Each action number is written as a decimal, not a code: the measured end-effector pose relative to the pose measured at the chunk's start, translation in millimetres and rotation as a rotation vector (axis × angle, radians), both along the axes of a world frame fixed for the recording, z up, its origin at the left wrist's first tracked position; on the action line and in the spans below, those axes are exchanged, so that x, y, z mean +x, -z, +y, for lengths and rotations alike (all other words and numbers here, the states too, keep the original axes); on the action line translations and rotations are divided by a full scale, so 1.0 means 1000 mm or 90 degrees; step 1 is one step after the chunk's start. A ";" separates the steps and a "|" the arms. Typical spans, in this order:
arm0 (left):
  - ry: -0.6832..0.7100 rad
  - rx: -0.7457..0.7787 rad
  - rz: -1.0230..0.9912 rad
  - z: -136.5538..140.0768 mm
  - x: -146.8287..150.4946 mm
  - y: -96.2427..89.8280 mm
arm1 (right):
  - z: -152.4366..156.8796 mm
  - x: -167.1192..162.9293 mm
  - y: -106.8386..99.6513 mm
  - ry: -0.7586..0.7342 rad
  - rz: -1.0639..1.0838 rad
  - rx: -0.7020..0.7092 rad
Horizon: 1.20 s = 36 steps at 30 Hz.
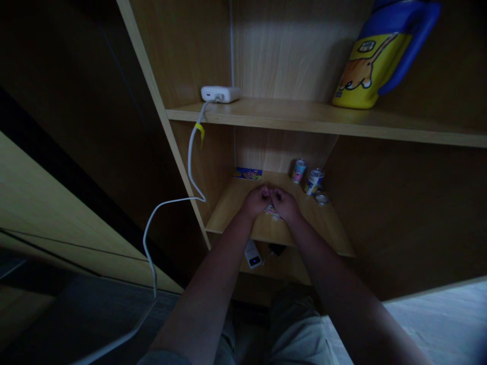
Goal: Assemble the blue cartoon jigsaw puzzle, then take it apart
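My left hand [255, 199] and my right hand [285, 203] meet over the wooden shelf [232, 213], fingertips close together. Both are closed in a pinch, and whatever lies between the fingers is too small and dark to name. Just below them is a pile of small, mostly white and pink pieces [273, 212], which look like tiny jigsaw pieces. A flat blue printed card [248, 174] lies at the back left. On the right stand two small printed cans [299, 171], with a round metal lid [321, 197] beside the nearer one.
Above my hands runs an upper shelf [289, 115], holding a white charger [220, 94] and a blue-and-yellow jug [365, 71]. A white cable [190, 152] hangs from the charger at left. Below, a white device [252, 253] sits on a lower shelf.
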<state>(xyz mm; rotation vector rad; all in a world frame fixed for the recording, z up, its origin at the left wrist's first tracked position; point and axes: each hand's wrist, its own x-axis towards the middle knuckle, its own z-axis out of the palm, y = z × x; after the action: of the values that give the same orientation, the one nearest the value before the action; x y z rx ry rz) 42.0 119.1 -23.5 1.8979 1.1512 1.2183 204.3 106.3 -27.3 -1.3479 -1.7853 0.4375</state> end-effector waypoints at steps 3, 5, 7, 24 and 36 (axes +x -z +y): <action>-0.001 -0.007 -0.001 0.000 0.000 0.000 | 0.000 0.000 0.000 -0.003 -0.008 0.004; 0.000 0.002 -0.002 0.001 0.000 0.000 | 0.000 0.000 -0.001 -0.006 -0.009 0.004; 0.000 0.012 -0.001 0.001 0.000 0.000 | -0.001 -0.001 -0.002 -0.004 -0.011 -0.002; -0.002 -0.003 -0.005 0.002 0.000 0.003 | 0.000 0.001 -0.001 -0.003 -0.056 -0.012; -0.033 -0.007 -0.007 0.002 0.001 0.003 | -0.002 -0.001 -0.003 0.003 -0.033 -0.009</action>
<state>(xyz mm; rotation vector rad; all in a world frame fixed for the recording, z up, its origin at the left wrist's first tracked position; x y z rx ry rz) 42.8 121.2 -26.3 1.8612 1.2065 1.2460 203.7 104.3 -24.1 -1.3838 -1.8241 0.4165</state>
